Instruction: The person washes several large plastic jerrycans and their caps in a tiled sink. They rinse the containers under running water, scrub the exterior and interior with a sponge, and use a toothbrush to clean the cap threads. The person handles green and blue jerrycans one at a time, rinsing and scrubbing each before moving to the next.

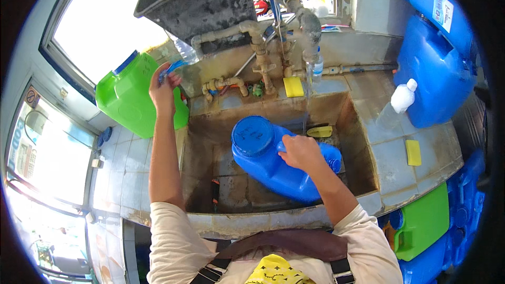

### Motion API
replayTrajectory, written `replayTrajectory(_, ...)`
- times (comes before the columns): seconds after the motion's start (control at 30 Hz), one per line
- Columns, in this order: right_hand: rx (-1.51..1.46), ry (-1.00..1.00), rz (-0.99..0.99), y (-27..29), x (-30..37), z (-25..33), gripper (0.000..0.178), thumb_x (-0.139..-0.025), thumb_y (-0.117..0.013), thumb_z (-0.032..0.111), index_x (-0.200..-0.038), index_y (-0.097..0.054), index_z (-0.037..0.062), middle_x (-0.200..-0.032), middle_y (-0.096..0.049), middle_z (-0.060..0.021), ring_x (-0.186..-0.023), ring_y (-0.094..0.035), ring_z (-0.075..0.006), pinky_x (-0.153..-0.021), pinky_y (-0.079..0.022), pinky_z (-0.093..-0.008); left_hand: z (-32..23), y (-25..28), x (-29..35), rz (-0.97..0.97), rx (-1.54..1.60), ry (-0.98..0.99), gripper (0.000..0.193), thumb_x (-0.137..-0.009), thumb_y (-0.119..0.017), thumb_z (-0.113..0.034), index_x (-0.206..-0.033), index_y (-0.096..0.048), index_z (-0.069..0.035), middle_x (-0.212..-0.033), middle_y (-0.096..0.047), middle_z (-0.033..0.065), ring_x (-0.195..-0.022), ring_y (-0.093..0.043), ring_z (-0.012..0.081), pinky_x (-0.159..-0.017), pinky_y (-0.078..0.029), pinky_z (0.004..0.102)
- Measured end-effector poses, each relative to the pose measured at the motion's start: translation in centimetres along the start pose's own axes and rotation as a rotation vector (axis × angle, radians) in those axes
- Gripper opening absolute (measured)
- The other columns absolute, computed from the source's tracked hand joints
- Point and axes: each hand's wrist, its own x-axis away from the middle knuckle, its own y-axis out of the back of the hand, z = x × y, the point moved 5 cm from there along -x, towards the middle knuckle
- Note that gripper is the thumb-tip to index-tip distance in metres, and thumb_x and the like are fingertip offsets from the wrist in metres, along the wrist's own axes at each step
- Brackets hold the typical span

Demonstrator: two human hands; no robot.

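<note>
A blue plastic water jug (279,176) with a wide round lid lies tilted in the tiled sink (192,189). My right hand (302,151) is closed around its handle. Raised at the back left, beside a green water jug (129,94) with a blue cap, my left hand (166,85) is closed on a small, thin blue object (176,66). The kind of that object cannot be made out. Water appears to run from the pipe (310,34) over the sink, behind the blue jug.
A yellow sponge (293,87) and a small plastic bottle (317,68) stand at the sink's back. To the right are a white-topped bottle (404,96), another sponge (413,152) and large blue jugs (434,81). A yellow scrub brush (319,131) and an orange-black tool (215,192) lie in the sink.
</note>
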Motion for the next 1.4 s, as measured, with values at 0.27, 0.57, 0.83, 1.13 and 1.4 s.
replayTrajectory(0.27, 0.028, -0.009, 0.002, -0.6, -0.6, -0.6, 0.032, -0.081, -0.070, 0.033, -0.090, -0.064, 0.0032, -0.086, -0.069, -0.0197, -0.083, -0.068, -0.0364, -0.074, -0.054, -0.0478, -1.2, -7.6, 17.2, 1.023, -1.260, -0.061, 0.061, -0.068, -0.076, -0.059, -0.088, -0.069, -0.001, -0.091, -0.066, 0.0170, -0.083, -0.065, 0.0350, -0.073, -0.051, 0.0428)
replayTrajectory(0.57, 0.034, 0.001, -0.032, -0.4, -0.2, 0.2, 0.030, -0.080, -0.071, 0.030, -0.091, -0.063, 0.0035, -0.085, -0.069, -0.0192, -0.083, -0.068, -0.0360, -0.074, -0.053, -0.0473, 1.4, -4.8, 18.6, 0.889, -0.970, 0.018, 0.052, -0.073, -0.076, -0.049, -0.079, -0.068, 0.002, -0.081, -0.065, 0.0182, -0.078, -0.064, 0.0345, -0.071, -0.050, 0.0412)
replayTrajectory(0.83, 0.072, -0.043, 0.007, -0.1, -0.2, 0.5, 0.031, -0.080, -0.071, 0.031, -0.092, -0.063, 0.0038, -0.086, -0.069, -0.0192, -0.084, -0.068, -0.0358, -0.074, -0.054, -0.0471, 2.4, -4.5, 19.8, 0.952, -1.100, 0.162, 0.043, -0.084, -0.069, -0.037, -0.081, -0.069, 0.006, -0.065, -0.065, 0.0193, -0.059, -0.065, 0.0351, -0.061, -0.051, 0.0421)
replayTrajectory(1.13, 0.031, -0.089, -0.074, -0.3, 0.3, 0.6, 0.031, -0.082, -0.069, 0.029, -0.094, -0.055, 0.0039, -0.085, -0.068, -0.0200, -0.085, -0.066, -0.0383, -0.073, -0.052, -0.0502, 3.4, -5.2, 23.3, 0.656, -0.973, 0.144, 0.064, -0.075, -0.075, -0.038, -0.117, -0.058, 0.007, -0.104, -0.062, 0.0225, -0.099, -0.061, 0.0364, -0.088, -0.049, 0.0415)
replayTrajectory(1.4, 0.029, -0.063, -0.071, -0.2, -0.3, -0.3, 0.022, -0.083, -0.067, 0.020, -0.094, -0.059, 0.0021, -0.083, -0.069, -0.0199, -0.082, -0.068, -0.0367, -0.072, -0.054, -0.0478, 5.4, -6.8, 21.7, 0.717, -0.882, -0.092, 0.077, -0.072, -0.068, -0.029, -0.132, -0.041, 0.012, -0.123, -0.050, 0.0272, -0.118, -0.049, 0.0401, -0.100, -0.042, 0.0435)
